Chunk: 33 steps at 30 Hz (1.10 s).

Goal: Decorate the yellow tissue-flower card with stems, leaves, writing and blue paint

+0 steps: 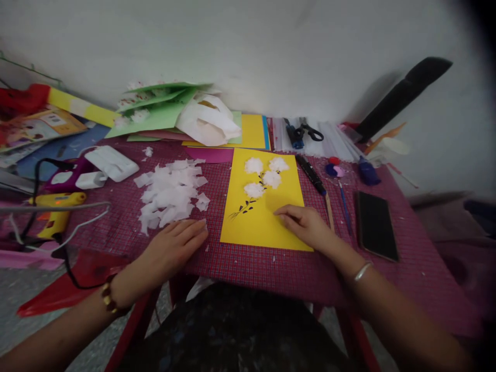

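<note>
A yellow sheet of paper (263, 227) lies before me. On it are several fluffy white paper flowers (272, 180) along a dark stem with small dark leaves (245, 207). My right hand (304, 225) rests over the sheet's lower right part, its fingers loosely bent and index finger reaching out, with nothing visible in them. To the left is a loose heap of white paper pieces (168, 191). Palm down on the table at its lower edge, my left hand (176, 242) lies flat, fingers extended and holding nothing; its fingertips are apart from the yellow sheet.
A marker (311, 174), a thin paintbrush (344, 206) and a phone (375, 225) lie at the right. Scissors (310, 130) are behind. A yellow glue gun (58, 209) with its cord and a white adapter (112, 164) sit left. Green papers (163, 113) lean against the wall.
</note>
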Each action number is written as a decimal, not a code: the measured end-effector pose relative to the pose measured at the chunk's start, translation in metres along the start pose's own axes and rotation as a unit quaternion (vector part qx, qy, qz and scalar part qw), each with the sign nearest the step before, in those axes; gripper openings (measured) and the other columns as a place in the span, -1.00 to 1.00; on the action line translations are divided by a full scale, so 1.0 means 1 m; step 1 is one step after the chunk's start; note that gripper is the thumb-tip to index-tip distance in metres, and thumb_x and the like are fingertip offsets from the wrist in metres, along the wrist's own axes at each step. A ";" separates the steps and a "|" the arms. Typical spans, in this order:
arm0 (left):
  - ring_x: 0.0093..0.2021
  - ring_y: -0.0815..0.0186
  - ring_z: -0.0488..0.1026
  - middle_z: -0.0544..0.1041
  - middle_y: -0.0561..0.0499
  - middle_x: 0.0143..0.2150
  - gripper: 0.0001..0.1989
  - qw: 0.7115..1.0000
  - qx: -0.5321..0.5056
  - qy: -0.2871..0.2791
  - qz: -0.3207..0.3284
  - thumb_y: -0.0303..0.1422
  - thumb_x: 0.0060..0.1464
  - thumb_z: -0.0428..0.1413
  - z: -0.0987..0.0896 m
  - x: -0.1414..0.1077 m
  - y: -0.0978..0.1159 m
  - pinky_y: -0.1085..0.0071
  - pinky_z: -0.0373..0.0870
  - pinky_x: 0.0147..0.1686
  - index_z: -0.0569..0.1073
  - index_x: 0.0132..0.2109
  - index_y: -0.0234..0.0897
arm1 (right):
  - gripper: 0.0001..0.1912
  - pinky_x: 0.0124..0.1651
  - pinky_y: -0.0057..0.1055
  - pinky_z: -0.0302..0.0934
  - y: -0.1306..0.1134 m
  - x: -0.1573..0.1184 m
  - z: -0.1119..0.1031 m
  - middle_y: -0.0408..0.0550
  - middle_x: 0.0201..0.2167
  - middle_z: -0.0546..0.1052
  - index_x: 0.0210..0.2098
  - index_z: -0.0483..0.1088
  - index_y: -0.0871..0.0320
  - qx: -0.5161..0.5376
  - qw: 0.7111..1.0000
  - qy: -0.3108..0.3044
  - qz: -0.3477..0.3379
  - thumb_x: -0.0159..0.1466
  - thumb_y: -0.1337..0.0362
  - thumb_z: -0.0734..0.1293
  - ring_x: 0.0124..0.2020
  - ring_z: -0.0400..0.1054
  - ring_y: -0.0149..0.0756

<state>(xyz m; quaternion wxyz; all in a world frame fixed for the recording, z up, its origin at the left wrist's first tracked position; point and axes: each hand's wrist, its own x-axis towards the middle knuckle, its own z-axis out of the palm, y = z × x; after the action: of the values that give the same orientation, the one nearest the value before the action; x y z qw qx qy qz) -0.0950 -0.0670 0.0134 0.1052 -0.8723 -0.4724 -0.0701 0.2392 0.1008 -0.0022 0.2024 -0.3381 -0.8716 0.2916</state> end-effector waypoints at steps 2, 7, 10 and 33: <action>0.08 0.09 0.49 0.58 -0.22 0.08 -0.73 1.000 0.023 0.020 0.002 -0.55 0.29 -0.06 0.006 0.002 -0.008 0.18 0.45 0.03 0.50 -0.01 -0.34 | -0.73 -0.19 -0.28 0.44 0.000 0.000 0.001 0.05 -0.23 0.68 -0.14 0.55 0.16 -0.002 1.000 0.002 0.003 0.35 0.30 0.21 -0.25 0.60 -0.16; 0.05 0.07 0.49 0.59 -0.17 0.05 -0.84 0.995 0.065 0.067 -0.030 -0.49 0.29 0.04 0.014 0.006 -0.056 0.11 0.44 0.05 0.52 -0.09 -0.28 | -0.75 -0.14 -0.28 0.45 0.000 0.000 0.001 0.03 -0.20 0.69 -0.16 0.55 0.14 0.008 1.000 0.002 0.012 0.35 0.30 0.22 -0.20 0.60 -0.18; 0.04 0.05 0.49 0.60 -0.14 0.03 -0.86 0.991 0.085 0.091 -0.058 -0.43 0.27 0.08 0.018 0.007 -0.091 0.08 0.44 0.03 0.53 -0.09 -0.24 | -0.75 -0.14 -0.28 0.45 0.000 0.000 0.001 0.02 -0.21 0.69 -0.17 0.55 0.12 0.013 1.000 0.002 0.017 0.35 0.29 0.22 -0.21 0.60 -0.18; -0.26 0.13 0.51 0.57 -0.11 -0.28 -0.80 0.990 -0.054 -0.046 -0.124 -0.42 0.25 -0.02 -0.001 0.061 -0.059 0.19 0.39 -0.23 0.49 -0.27 -0.25 | -0.75 -0.12 -0.27 0.45 -0.005 0.000 -0.004 0.00 -0.21 0.69 -0.15 0.56 0.10 0.015 1.000 -0.015 0.023 0.35 0.31 0.24 -0.23 0.60 -0.19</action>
<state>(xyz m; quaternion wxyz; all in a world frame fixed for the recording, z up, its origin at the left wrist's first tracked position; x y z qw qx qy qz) -0.1113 0.0134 0.0346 0.0269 -0.8135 -0.5769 -0.0681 0.2390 0.0986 0.0041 0.1878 -0.3508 -0.8621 0.3138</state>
